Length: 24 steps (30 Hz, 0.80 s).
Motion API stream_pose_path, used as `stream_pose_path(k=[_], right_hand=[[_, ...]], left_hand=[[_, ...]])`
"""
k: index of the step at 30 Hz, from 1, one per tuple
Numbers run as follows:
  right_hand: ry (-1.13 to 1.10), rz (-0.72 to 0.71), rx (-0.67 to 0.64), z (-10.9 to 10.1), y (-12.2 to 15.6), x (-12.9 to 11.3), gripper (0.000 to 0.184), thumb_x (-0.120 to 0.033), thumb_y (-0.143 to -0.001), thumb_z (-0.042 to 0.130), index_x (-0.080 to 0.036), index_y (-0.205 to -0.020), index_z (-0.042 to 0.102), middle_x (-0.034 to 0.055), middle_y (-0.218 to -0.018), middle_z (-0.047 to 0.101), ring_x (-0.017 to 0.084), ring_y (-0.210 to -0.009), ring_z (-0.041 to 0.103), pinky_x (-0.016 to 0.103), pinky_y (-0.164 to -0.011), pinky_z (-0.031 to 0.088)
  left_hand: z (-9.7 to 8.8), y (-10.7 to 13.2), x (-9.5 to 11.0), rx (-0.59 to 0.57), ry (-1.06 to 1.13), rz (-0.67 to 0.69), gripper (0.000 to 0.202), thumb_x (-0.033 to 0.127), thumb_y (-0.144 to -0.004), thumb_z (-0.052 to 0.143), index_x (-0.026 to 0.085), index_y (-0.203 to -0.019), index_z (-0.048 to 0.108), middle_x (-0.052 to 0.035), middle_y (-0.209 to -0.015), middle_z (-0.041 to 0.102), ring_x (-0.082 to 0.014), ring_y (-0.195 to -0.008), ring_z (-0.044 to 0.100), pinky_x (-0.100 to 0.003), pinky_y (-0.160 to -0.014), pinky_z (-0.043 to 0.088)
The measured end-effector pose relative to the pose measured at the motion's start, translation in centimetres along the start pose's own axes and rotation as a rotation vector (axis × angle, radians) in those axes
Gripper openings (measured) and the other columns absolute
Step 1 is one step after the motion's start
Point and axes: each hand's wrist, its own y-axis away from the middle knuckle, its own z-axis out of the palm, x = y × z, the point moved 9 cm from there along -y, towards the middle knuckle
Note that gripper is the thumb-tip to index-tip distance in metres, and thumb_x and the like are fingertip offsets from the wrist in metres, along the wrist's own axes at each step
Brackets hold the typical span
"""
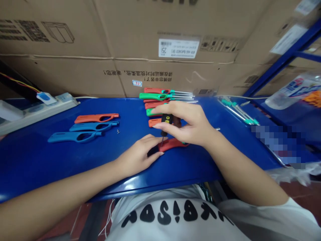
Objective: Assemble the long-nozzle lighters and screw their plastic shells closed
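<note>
My right hand (187, 122) grips the dark handle of a screwdriver (164, 129), its thin shaft pointing down. The tip meets the end of a red lighter (173, 144) lying on the blue table. Thumb and fingers of my left hand (141, 152) pinch that same end of the red lighter from the left. Just beyond, an orange lighter (153, 123) lies partly hidden under my right hand. Farther back is a row of several red and green lighters (155, 96) with metal rods pointing right.
Orange and blue lighter shells (84, 127) lie at left, beside small screws (118, 131). A power strip (52, 103) is at far left. Metal rods with teal parts (238, 110) lie at right, near a plastic jar (288, 90). Cardboard boxes (82, 67) wall off the back.
</note>
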Motion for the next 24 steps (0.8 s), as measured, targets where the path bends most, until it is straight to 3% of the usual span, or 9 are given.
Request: stream_pose_path(k=[2, 5, 7, 9, 13, 16, 20, 22, 24], right_hand=[[0.049, -0.01, -0.008, -0.3, -0.2, 0.0, 0.029, -0.036, -0.095, 0.065, -0.02, -0.118, 0.07, 0.0049, -0.115, 0.075, 0.018, -0.106, 0.07, 0.031, -0.1, 0.053], [0.013, 0.016, -0.139, -0.2, -0.7, 0.2, 0.035, -0.028, -0.103, 0.046, -0.022, -0.133, 0.063, 0.0053, -0.129, 0.071, 0.019, -0.118, 0.066, 0.035, -0.102, 0.052], [-0.026, 0.021, -0.204, -0.3, -1.0, 0.2, 0.037, -0.023, -0.103, 0.041, -0.022, -0.135, 0.061, 0.0047, -0.127, 0.071, 0.017, -0.111, 0.069, 0.033, -0.097, 0.054], [-0.002, 0.009, -0.231, -0.5, -1.4, 0.3, 0.03, -0.027, -0.101, 0.051, -0.021, -0.126, 0.066, 0.0046, -0.119, 0.074, 0.016, -0.097, 0.071, 0.03, -0.088, 0.055], [0.174, -0.008, -0.122, -1.4, -1.6, 1.1, 0.03, -0.044, -0.094, 0.065, -0.017, -0.102, 0.073, 0.0066, -0.098, 0.076, 0.019, -0.089, 0.07, 0.031, -0.082, 0.053], [0.12, 0.03, -0.02, -2.1, -1.1, 1.9, 0.027, -0.032, -0.1, 0.053, -0.017, -0.114, 0.072, 0.0081, -0.107, 0.076, 0.019, -0.095, 0.07, 0.031, -0.083, 0.053], [0.016, 0.121, 0.022, -2.4, -0.1, 3.1, 0.026, -0.026, -0.097, 0.061, -0.021, -0.12, 0.071, 0.0022, -0.1, 0.078, 0.011, -0.065, 0.066, 0.026, -0.065, 0.053], [0.083, 0.079, 0.059, -2.8, 0.2, 2.8, 0.023, -0.029, -0.093, 0.067, -0.023, -0.115, 0.073, 0.002, -0.102, 0.078, 0.013, -0.072, 0.069, 0.027, -0.072, 0.056], [0.134, 0.048, 0.072, -2.9, 0.3, 2.4, 0.024, -0.029, -0.096, 0.063, -0.024, -0.117, 0.073, 0.0036, -0.111, 0.077, 0.017, -0.094, 0.072, 0.032, -0.088, 0.056]], left_hand=[[0.0, -0.1, -0.1, -0.003, -0.026, 0.006, 0.037, 0.023, -0.098, 0.059, 0.02, -0.135, 0.057, -0.0106, -0.121, 0.068, -0.0248, -0.11, 0.063, -0.042, -0.098, 0.052], [0.1, -0.4, -0.2, -0.003, -0.072, 0.033, 0.037, 0.023, -0.098, 0.058, 0.018, -0.135, 0.057, -0.0107, -0.116, 0.068, -0.0235, -0.105, 0.063, -0.04, -0.095, 0.054], [0.2, -0.8, -0.3, -0.001, -0.096, 0.04, 0.038, 0.022, -0.098, 0.058, 0.016, -0.135, 0.057, -0.0112, -0.114, 0.068, -0.0233, -0.103, 0.064, -0.039, -0.093, 0.055], [0.3, -1.4, -0.4, 0.003, -0.108, 0.044, 0.037, 0.021, -0.097, 0.059, 0.015, -0.133, 0.058, -0.012, -0.115, 0.068, -0.0241, -0.105, 0.064, -0.039, -0.094, 0.055], [0.4, -2.8, -0.6, 0.025, -0.109, 0.054, 0.033, 0.02, -0.094, 0.062, 0.013, -0.126, 0.062, -0.0126, -0.118, 0.07, -0.0254, -0.11, 0.066, -0.04, -0.098, 0.054], [0.3, -3.4, -0.9, 0.05, -0.084, 0.044, 0.036, 0.019, -0.092, 0.065, 0.014, -0.127, 0.061, -0.0114, -0.121, 0.07, -0.0244, -0.111, 0.066, -0.039, -0.099, 0.054], [0.2, -3.4, -1.3, 0.055, -0.043, 0.004, 0.034, 0.02, -0.09, 0.067, 0.016, -0.123, 0.062, -0.0095, -0.117, 0.072, -0.0226, -0.105, 0.068, -0.037, -0.094, 0.055], [0.3, -3.3, -1.4, 0.048, -0.024, -0.003, 0.032, 0.019, -0.09, 0.067, 0.016, -0.122, 0.062, -0.0088, -0.115, 0.072, -0.0222, -0.104, 0.068, -0.037, -0.093, 0.055], [0.3, -3.3, -1.5, 0.04, -0.014, -0.006, 0.032, 0.019, -0.091, 0.067, 0.017, -0.122, 0.062, -0.0084, -0.113, 0.072, -0.0219, -0.103, 0.068, -0.037, -0.093, 0.055]])
